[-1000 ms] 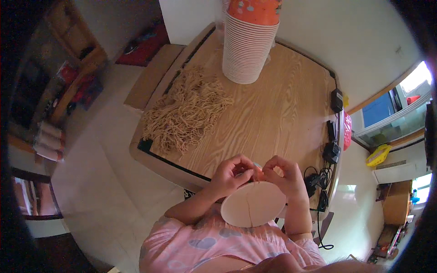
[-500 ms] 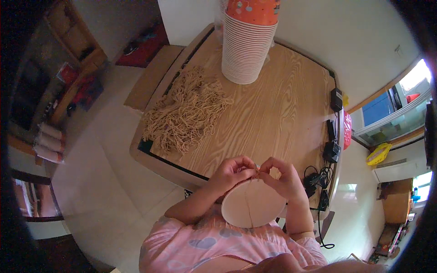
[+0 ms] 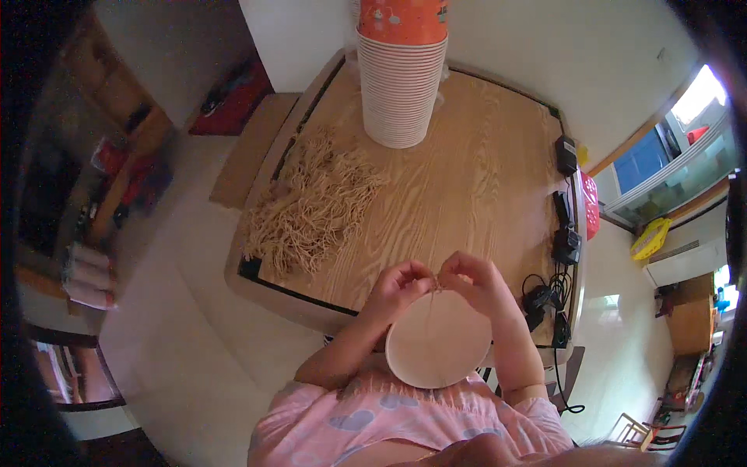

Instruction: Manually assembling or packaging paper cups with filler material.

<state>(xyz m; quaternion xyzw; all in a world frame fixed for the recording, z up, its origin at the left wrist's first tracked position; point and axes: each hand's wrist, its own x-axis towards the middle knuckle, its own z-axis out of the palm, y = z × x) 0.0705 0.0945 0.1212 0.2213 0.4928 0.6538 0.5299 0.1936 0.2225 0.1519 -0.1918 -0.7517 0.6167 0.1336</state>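
Note:
A white round paper tub point(image 3: 447, 350) is held up against my front at the table's near edge, its pale round face turned up toward me. A thin tan string runs down across that face from the far rim. At that rim, my left hand point(image 3: 405, 289) is closed in a pinch on the string point(image 3: 433, 289). Opposite it, my right hand point(image 3: 471, 282) pinches the string too, thumb and fingertips together. The two hands almost meet; the exact twist of string between the fingertips is too small to make out.
A loose heap of tan strings point(image 3: 315, 206) lies on the left of the wood-grain table point(image 3: 467, 187). At the back stands a tall stack of nested paper tubs point(image 3: 401, 93), orange at the top. Black power adapters and cables point(image 3: 566, 245) run along the right edge.
Both hands stay pinched at the tub's rim and have shifted slightly upward. The tub's face has turned more toward me and looks rounder. The whole view has swung a little.

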